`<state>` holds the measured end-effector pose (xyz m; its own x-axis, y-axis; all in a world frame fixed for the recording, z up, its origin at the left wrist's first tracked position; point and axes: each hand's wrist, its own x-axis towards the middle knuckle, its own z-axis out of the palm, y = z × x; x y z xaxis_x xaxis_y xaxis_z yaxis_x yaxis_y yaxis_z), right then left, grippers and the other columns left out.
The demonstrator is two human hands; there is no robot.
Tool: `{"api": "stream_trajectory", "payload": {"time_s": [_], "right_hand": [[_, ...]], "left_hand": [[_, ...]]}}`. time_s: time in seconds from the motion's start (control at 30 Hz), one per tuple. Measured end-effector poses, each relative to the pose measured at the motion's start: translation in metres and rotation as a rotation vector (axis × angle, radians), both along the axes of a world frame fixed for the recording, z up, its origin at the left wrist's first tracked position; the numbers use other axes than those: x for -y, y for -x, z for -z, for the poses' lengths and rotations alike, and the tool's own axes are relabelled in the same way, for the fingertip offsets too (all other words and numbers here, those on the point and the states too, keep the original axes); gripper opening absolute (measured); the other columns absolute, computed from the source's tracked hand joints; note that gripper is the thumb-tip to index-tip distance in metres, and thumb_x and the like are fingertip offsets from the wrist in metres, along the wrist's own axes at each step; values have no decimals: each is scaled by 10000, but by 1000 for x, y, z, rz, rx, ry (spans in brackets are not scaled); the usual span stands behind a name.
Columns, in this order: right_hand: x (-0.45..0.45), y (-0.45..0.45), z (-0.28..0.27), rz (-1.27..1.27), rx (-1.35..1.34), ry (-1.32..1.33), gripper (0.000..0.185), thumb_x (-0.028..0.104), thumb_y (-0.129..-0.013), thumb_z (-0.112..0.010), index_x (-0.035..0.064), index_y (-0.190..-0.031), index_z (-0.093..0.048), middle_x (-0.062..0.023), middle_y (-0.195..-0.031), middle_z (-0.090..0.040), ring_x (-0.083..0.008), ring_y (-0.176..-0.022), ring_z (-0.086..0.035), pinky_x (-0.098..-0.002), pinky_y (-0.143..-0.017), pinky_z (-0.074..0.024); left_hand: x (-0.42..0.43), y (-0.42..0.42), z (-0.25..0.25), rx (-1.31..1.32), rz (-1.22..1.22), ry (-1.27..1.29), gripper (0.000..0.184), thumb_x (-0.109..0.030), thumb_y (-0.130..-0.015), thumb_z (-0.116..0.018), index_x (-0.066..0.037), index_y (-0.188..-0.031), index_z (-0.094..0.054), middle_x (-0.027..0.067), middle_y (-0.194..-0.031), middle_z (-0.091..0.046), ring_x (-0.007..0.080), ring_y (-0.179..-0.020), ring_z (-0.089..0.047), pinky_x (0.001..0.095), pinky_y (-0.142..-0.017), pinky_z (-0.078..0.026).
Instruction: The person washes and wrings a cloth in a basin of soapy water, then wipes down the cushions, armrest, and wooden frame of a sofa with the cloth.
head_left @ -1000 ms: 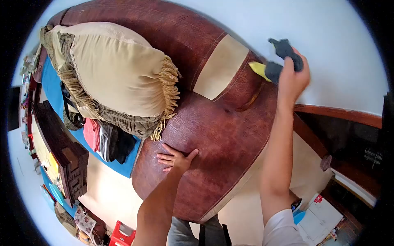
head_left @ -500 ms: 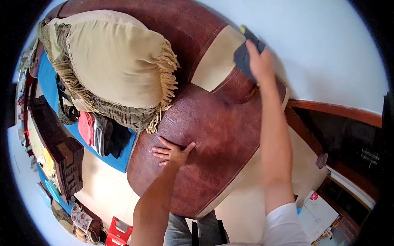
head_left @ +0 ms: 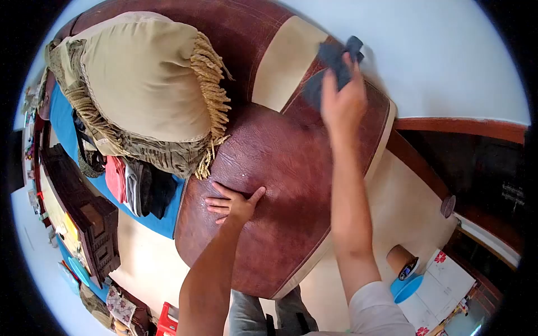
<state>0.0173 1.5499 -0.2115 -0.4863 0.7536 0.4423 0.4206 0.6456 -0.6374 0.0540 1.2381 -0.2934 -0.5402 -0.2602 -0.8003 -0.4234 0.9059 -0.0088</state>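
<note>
The person's right hand (head_left: 344,106) had its grip closed on a dark grey cloth (head_left: 315,91), blurred in places, with bunched folds showing past the fingers. The cloth was at the far end of the brown leather sofa (head_left: 269,235), near the cream panel (head_left: 287,61) and the white wall (head_left: 437,61); whether it pressed on the leather could not be told. The left hand (head_left: 235,208) rested palm down on the seat, its grip spread wide, near the tassels of a large beige cushion (head_left: 140,78).
</note>
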Motion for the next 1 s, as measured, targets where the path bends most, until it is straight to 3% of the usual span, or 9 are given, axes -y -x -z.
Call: {"api": "stream_trajectory", "payload": {"time_s": [0.03,0.1,0.27,0.5,0.57,0.63,0.7,0.83,1.0], "right_hand": [[20,-6,9,-81,73,-174,702,311,-869,-675,46,-1489,-480,-272,-1556,-407,-496,-1430,-377,-578,-1202,-273],[66,-10,13,-143,214,-272,803,303,-800,-747,88,-1516,-457,-232,-1604,-355,-490,-1485,-275,-637,-1199,-213],[104,-50,94,-372,485,-245,780,271,-806,-737,78,-1510,-462,-180,-1629,-336,-416,-1488,-320,-573,-1192,-258],[132,-78,82,-278,329,-46,602,252,-817,-733,35,-1363,-600,-178,-1481,-539,-385,-1346,-508,-497,-1115,-389],[138,-86,83,-85,194,197,435,247,-856,-709,-17,-1201,-678,-261,-1234,-670,-410,-1150,-630,-499,-1029,-456],[137,-89,56,194,-206,818,348,218,-954,-651,-41,-1183,-687,-216,-1184,-712,-326,-1072,-684,-420,-955,-506],[126,-84,47,363,-683,794,303,163,-1031,-562,-68,-1179,-691,-150,-1152,-736,-250,-1030,-694,-369,-909,-522],[101,-75,29,227,-789,486,364,166,-1046,-545,-82,-1303,-618,-145,-1314,-661,-219,-1087,-666,-359,-956,-510],[50,-56,-17,505,-1046,453,446,263,-1054,-552,-96,-1316,-594,-164,-1297,-654,-242,-1120,-649,-382,-993,-485]], "left_hand": [[1,0,0,8,0,7,1633,-794,-563,-833,-231,-1536,351,370,-1543,361,540,-1467,285,808,-1104,-21],[-1,1,0,23,-2,17,1634,-794,-561,-834,-232,-1536,350,366,-1546,359,535,-1470,283,809,-1103,-24],[-1,1,-1,11,-13,25,1624,-805,-572,-823,-237,-1533,358,363,-1563,335,522,-1483,268,797,-1109,-31],[0,-2,0,1,-9,-3,1615,-807,-583,-817,-234,-1534,356,366,-1566,327,530,-1481,264,782,-1119,-17],[1,0,-2,-1,-5,1,1614,-807,-584,-817,-236,-1534,356,367,-1564,328,530,-1480,265,783,-1119,-17],[-2,1,-5,3,-4,6,1613,-804,-586,-818,-238,-1533,359,368,-1562,331,530,-1479,268,785,-1118,-16],[-3,2,-7,12,-7,12,1612,-800,-590,-819,-238,-1530,364,369,-1559,335,530,-1478,270,786,-1117,-15],[-5,-2,-5,-13,-6,25,1610,-792,-599,-821,-235,-1525,371,368,-1556,342,529,-1476,277,787,-1116,-11],[-3,-1,-2,-7,-9,-4,1616,-785,-594,-829,-233,-1526,369,367,-1556,343,534,-1476,273,790,-1114,-11]]}}
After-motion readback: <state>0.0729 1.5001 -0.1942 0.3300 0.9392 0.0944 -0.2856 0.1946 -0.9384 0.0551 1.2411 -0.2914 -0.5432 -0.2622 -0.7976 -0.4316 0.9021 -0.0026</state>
